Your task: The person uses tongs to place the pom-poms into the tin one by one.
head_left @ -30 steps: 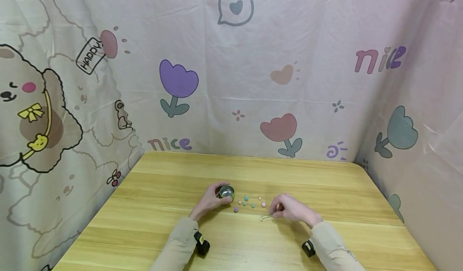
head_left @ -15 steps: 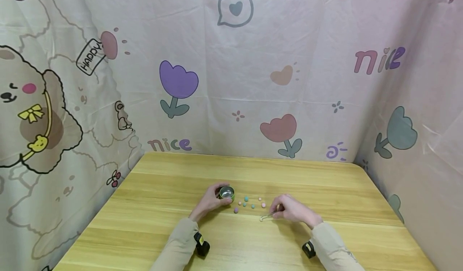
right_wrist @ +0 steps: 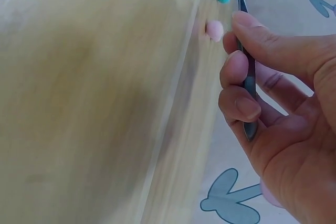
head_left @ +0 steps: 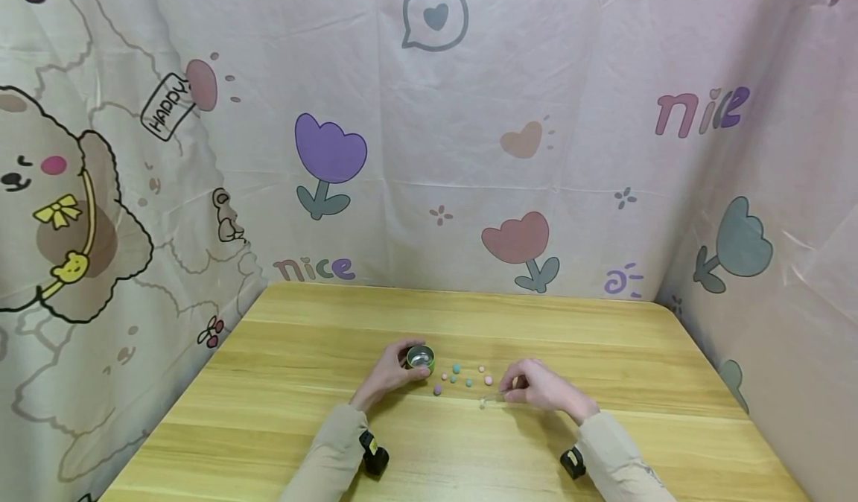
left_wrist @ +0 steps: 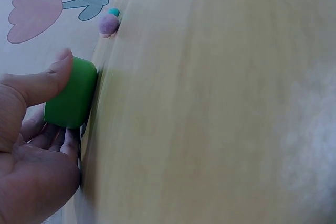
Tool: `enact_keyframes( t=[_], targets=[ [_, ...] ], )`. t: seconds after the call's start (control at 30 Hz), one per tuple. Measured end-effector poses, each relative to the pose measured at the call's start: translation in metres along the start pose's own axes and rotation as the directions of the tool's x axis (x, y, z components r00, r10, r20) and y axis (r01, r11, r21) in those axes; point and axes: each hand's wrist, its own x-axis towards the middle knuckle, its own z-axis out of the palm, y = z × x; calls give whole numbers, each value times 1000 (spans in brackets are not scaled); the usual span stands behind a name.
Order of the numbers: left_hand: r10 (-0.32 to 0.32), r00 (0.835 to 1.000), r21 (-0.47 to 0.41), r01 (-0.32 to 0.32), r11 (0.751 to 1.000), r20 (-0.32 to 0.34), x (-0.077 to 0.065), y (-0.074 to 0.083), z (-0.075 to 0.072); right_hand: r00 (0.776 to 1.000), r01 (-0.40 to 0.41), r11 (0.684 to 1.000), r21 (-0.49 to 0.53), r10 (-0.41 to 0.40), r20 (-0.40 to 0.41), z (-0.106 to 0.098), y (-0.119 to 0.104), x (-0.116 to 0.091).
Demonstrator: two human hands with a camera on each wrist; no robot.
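Note:
My left hand (head_left: 390, 368) grips a small round tin (head_left: 421, 357), thumb at the near side and fingers behind. Its green outer wall (left_wrist: 74, 94) shows in the left wrist view; the inside is silvery metal. In my right hand (head_left: 541, 384) is a pair of tweezers (right_wrist: 249, 77), pinched between thumb and fingers, tips pointing left. A small pale ball (head_left: 482, 404) shows right at the tips. Between the hands lie several little pom-poms: a purple pom-pom (head_left: 437, 389), a pink pom-pom (head_left: 488, 380), a teal pom-pom (head_left: 456, 369) and others.
The wooden table (head_left: 335, 316) carries all of this. A patterned cloth (head_left: 429, 115) hangs behind it and along both sides. Each wrist bears a black camera, such as the left camera (head_left: 375, 459) over the sleeve.
The tweezers' tips have shifted slightly up and left, and the tweezers look straighter and paler than before. The left hand and tin stay in place.

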Motion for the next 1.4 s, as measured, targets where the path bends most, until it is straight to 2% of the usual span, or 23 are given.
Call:
enact_keyframes(
  t=[0.27, 0.73, 1.07, 1.4],
  targets=[
    [1, 1000, -4, -1, 1000, 1, 0, -1, 0, 1000, 7, 1000, 29, -7, -24, -1, -3, 2],
    [4, 1000, -2, -4, 1000, 6, 0, -1, 0, 995, -4, 1000, 17, 5, -97, 0, -9, 8],
    [15, 1000, 5, -15, 1000, 4, 0, -1, 0, 991, -20, 999, 34, 25, -129, 1, -17, 17],
    [19, 1000, 13, -19, 1000, 6, 1, -1, 0, 987, -3, 999, 44, 10, -160, 3, -25, 30]
  ],
)
